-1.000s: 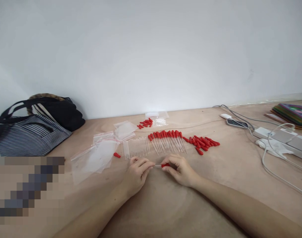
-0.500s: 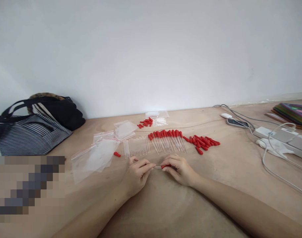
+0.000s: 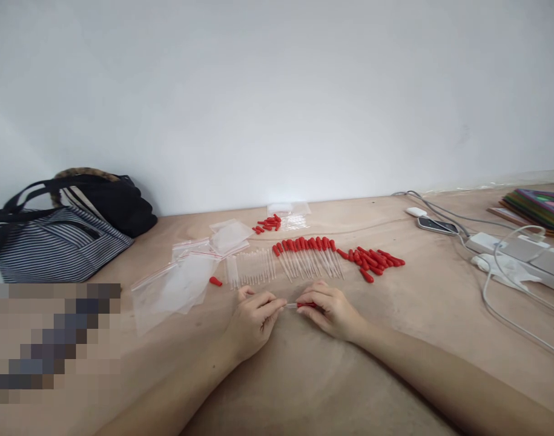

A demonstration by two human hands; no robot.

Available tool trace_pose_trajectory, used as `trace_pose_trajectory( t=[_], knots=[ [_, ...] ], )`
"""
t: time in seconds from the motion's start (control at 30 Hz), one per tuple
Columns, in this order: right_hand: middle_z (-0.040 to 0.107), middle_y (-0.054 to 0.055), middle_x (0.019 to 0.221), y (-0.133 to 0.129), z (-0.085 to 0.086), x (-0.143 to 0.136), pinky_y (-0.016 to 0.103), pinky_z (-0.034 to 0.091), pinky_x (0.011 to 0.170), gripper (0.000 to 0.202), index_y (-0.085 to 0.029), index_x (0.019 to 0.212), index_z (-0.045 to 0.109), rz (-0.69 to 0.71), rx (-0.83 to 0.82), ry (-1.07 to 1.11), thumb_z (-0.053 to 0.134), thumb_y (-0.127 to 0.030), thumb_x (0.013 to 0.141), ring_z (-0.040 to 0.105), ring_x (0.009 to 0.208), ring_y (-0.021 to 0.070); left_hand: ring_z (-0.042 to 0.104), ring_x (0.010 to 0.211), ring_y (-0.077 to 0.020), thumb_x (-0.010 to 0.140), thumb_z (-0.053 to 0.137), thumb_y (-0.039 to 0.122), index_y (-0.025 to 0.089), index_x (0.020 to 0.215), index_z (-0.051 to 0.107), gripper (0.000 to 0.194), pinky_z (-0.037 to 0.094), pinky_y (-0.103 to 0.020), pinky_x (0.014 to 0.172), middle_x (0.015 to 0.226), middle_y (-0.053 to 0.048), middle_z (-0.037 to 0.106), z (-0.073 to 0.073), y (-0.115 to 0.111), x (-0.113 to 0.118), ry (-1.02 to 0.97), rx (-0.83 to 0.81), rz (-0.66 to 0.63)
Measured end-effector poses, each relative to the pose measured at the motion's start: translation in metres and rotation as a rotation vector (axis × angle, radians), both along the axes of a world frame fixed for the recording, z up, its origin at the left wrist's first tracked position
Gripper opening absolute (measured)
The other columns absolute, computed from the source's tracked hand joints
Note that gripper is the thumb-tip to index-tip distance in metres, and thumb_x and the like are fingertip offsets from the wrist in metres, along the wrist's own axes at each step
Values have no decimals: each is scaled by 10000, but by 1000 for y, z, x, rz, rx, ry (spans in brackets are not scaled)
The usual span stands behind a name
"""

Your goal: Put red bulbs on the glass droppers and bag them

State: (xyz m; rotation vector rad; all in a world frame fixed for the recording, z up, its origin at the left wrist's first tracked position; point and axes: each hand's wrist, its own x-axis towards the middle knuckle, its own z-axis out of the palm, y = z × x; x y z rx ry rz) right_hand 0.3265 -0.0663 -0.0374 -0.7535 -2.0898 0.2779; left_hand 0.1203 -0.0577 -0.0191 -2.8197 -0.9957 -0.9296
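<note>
My left hand (image 3: pixel 255 320) pinches a thin clear glass dropper tube (image 3: pixel 291 306) near the front of the table. My right hand (image 3: pixel 330 312) is closed around a red rubber bulb (image 3: pixel 306 304) at the tube's right end; its fingers cover most of the bulb. Just beyond my hands lies a row of droppers with red bulbs (image 3: pixel 309 257). Left of them is a row of bare glass tubes (image 3: pixel 252 268). A pile of loose red bulbs (image 3: pixel 375 261) rests to the right, and one single red bulb (image 3: pixel 215 281) lies to the left.
Clear zip bags (image 3: pixel 177 287) lie at left; smaller red bulbs (image 3: pixel 267 223) sit at the back by a bag of small clear pieces (image 3: pixel 295 221). A striped bag (image 3: pixel 63 248) stands far left. At right are a phone (image 3: pixel 437 225), a power strip (image 3: pixel 522 257), cables and coloured sheets (image 3: pixel 535 209).
My hands stay almost in place on the tube and bulb. The right fingers now cover slightly more of the bulb. The camera view has shifted very slightly.
</note>
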Motion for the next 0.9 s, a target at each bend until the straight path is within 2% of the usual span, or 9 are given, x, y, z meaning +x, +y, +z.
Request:
trace_pose_trajectory(
  t=[0.3, 0.4, 0.57, 0.73, 0.9],
  knots=[
    [636, 55, 777, 1, 0, -2, 327, 460, 735, 90, -174, 874, 573, -10, 52, -22, 502, -198, 823, 569, 756, 161, 579, 614, -97, 841, 418, 146, 223, 892, 615, 218, 248, -341, 763, 729, 27, 660, 2, -4, 3, -8, 6, 15],
    [632, 44, 771, 1, 2, -2, 328, 453, 724, 90, -181, 879, 567, -4, 10, -35, 530, -226, 811, 570, 734, 155, 581, 613, -97, 841, 424, 144, 222, 885, 611, 207, 239, -348, 788, 723, 31, 661, 2, -3, 5, -18, -3, 9],
    [642, 52, 851, -1, 6, 3, 315, 457, 720, 205, -188, 947, 548, -19, -134, 12, 602, -247, 758, 574, 799, 163, 594, 632, -96, 841, 435, 148, 223, 878, 604, 188, 233, -348, 812, 740, 39, 667, 2, -3, 4, -37, -21, 3],
    [656, 31, 766, -1, 6, 4, 322, 450, 722, 83, -205, 854, 592, 18, -116, 81, 578, -225, 774, 592, 739, 152, 601, 641, -96, 851, 425, 158, 223, 890, 593, 185, 238, -344, 817, 755, 39, 673, 2, -4, 3, -35, -51, -10],
    [668, 22, 714, 0, 4, 0, 346, 452, 753, 67, -211, 824, 613, 7, -100, 137, 567, -224, 777, 602, 687, 147, 600, 625, -93, 854, 402, 164, 215, 864, 592, 197, 250, -337, 808, 731, 41, 674, 2, -7, 7, -76, -32, -7]
  ],
)
